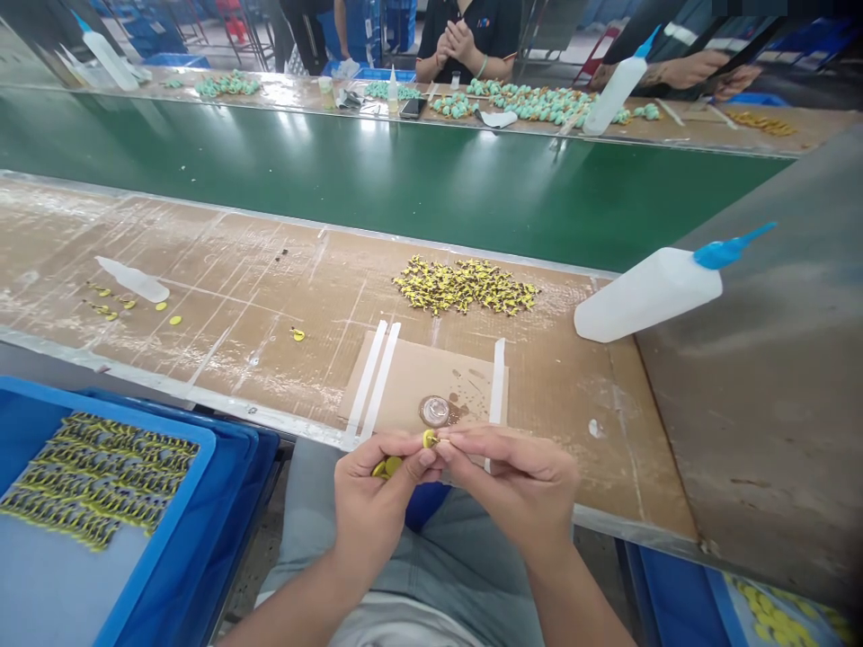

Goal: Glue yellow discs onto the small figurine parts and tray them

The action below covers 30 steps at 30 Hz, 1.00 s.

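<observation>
hands, left [374, 512] and right [505, 490], pinching small glossy yellow discs [430, 438]

6 o'clock: small round yellow piece [429, 438] partly hidden by right-hand fingertips [453, 440], detail too small to tell; flat yellow discs [386, 466] half covered by left hand [373, 503].

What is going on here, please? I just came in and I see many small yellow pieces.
Two bare hands work above a workbench. The left hand holds a few yellow discs, and the right hand pinches a small yellow piece. Just beyond them, a round dish sits on a taped cardboard sheet. A heap of yellow-and-black pieces lies farther along the bench, and more fill a blue crate.
</observation>
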Each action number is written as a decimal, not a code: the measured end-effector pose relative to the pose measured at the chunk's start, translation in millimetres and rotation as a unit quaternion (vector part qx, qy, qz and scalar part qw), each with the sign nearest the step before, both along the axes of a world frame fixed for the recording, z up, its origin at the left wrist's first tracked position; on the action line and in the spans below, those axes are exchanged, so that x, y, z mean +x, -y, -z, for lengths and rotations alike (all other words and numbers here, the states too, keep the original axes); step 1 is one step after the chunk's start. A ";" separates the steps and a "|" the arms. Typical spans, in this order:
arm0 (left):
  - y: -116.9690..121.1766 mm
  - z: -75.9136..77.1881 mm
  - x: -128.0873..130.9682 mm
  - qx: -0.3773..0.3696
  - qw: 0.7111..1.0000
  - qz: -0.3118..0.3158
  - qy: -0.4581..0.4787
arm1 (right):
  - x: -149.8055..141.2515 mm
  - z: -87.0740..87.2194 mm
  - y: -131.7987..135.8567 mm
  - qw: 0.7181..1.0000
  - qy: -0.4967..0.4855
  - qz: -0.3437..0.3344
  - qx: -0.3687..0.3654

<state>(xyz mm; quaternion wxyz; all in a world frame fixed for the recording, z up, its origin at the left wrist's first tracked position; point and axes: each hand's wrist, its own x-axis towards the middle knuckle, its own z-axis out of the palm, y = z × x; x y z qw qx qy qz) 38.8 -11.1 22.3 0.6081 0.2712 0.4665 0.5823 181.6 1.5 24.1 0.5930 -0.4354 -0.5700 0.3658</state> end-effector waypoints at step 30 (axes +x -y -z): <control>0.6 -10.8 -9.4 -0.117 0.988 0.084 0.050 | 7.2 -21.5 -11.8 0.946 -0.139 -0.073 -0.283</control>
